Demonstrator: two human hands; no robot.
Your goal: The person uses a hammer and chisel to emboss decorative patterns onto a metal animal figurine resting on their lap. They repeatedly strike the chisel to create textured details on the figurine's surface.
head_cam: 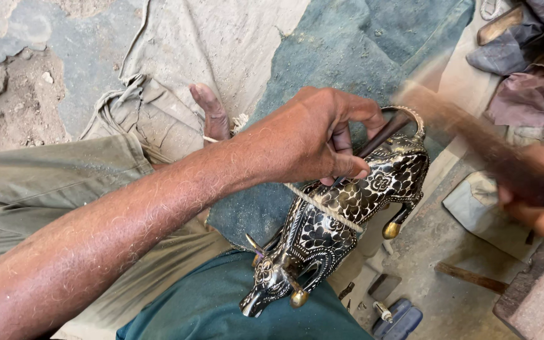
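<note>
Centrally, left hand (310, 135) pinching chisel (382, 135), patterned black bull figurine (347, 211), blurred hammer (473, 135).

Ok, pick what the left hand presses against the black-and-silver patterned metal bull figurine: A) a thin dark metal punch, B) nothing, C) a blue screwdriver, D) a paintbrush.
A: the left hand pinches a thin dark metal punch set on the back of the black-and-silver patterned metal bull figurine.
</note>
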